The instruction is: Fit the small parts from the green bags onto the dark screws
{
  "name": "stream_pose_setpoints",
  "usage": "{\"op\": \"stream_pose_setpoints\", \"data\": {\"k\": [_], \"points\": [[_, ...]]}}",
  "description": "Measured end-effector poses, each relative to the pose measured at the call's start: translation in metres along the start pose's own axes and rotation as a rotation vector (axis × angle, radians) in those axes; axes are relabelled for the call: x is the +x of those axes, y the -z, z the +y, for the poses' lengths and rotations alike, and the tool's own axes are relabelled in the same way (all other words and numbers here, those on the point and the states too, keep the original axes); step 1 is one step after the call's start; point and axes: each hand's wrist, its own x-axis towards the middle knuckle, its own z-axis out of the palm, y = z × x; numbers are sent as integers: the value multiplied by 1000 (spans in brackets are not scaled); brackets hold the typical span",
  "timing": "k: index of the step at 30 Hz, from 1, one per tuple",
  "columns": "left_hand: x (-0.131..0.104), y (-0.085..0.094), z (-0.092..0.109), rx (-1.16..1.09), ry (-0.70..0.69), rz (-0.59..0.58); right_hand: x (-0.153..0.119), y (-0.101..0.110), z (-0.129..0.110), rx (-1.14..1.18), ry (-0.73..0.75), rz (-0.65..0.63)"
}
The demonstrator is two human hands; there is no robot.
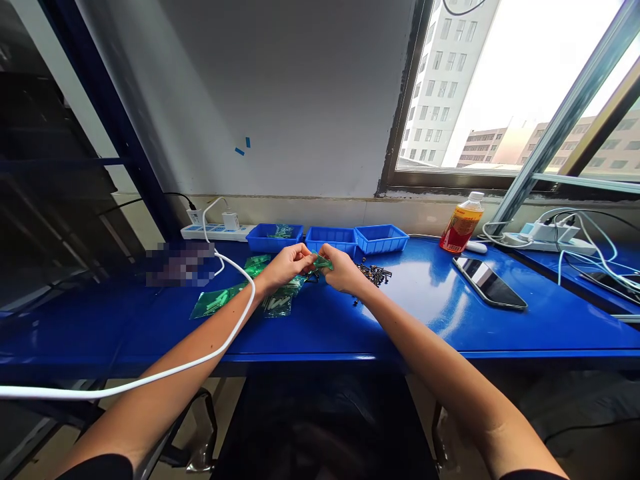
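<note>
Near the middle of the blue table (pixel 420 333), my left hand (pixel 286 267) and my right hand (pixel 342 268) are close together, both pinching a small green plastic bag (pixel 323 262) between them. Under and beside my left hand lie more green bags (pixel 217 301) with pale pieces inside. Dark screws (pixel 376 274) are scattered in a loose pile just right of my right hand. Behind the hands stand a left blue bin (pixel 275 239) with a bag in it, a middle blue bin (pixel 331 239) and a right blue bin (pixel 381 240).
A bottle (pixel 461 223) stands at the back right, with a phone (pixel 489 283) lying before it. A white cable (pixel 235 327) crosses over my left forearm. Power strips (pixel 217 232) with plugs and cables lie along the wall, left and right.
</note>
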Motion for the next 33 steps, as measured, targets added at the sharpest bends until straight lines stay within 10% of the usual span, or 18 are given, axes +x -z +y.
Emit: {"op": "stream_pose_setpoints", "data": {"k": [18, 33], "points": [[1, 1, 1, -2, 0, 1, 2, 0, 3, -97, 26, 45], [3, 3, 1, -21, -16, 242, 1, -5, 1, -75, 62, 175]]}}
